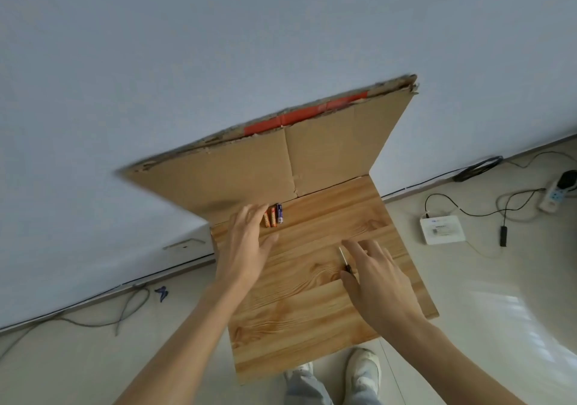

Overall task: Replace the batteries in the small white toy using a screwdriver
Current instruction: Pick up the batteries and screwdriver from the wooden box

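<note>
Three small batteries [273, 216], two orange and one purple, lie side by side at the far edge of the wooden table [312, 311]. My left hand [246, 242] hovers flat just left of them, fingers straight and spread, its fingertips partly covering the leftmost battery. A thin screwdriver [344, 259] with a dark handle lies on the table right of centre. My right hand [374, 276] is over it, fingers relaxed and spread, thumb beside the handle; most of the handle is hidden under the palm. The small white toy is not in view.
A cardboard sheet [281, 167] leans against the wall behind the table. On the floor at the right are a white box [441, 231], cables and a power strip [557, 197]. More cables lie on the floor at the left. My feet in white shoes [363, 370] stand below the table's near edge.
</note>
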Tool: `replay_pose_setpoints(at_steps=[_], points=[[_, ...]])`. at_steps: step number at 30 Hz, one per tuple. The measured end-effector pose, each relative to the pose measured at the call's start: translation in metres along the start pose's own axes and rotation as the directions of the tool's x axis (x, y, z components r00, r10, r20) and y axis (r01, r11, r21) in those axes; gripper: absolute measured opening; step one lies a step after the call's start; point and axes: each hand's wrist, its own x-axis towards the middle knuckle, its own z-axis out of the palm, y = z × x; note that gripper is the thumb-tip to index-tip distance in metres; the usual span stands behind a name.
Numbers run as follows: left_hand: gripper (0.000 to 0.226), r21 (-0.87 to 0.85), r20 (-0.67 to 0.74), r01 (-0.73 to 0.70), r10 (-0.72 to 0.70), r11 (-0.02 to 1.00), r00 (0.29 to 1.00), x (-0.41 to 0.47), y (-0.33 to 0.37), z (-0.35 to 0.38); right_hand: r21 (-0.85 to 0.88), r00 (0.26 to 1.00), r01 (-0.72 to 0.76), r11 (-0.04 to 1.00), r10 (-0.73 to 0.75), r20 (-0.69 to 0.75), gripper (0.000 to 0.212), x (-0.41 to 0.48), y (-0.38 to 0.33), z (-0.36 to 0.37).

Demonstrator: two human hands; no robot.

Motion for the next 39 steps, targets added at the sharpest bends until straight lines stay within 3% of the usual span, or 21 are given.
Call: replay_pose_setpoints(at_steps=[9,15,27,39], points=[[0.065,0.058,0.044,-0.116,0.113,0.992,0.993,0.036,-0.048,0.059,0.006,0.997,-0.072,0.997,0.072,0.043,0.053,0.034,0.033,0.061],[0.063,0.041,0.033,-0.176,0.174,0.984,0.984,0.050,-0.062,0.076,0.016,0.994,-0.095,0.995,0.094,0.049,0.051,0.045,0.042,0.074],[0.068,0.165,0.074,-0.293,0.284,0.942,0.956,0.059,-0.067,0.092,0.061,0.996,-0.082,0.995,0.080,0.040,0.056,0.051,0.053,0.083],[0.062,0.069,0.070,-0.315,0.311,0.946,0.948,0.061,-0.059,0.099,0.081,0.997,-0.072,0.994,0.070,0.025,0.066,0.045,0.060,0.094]])
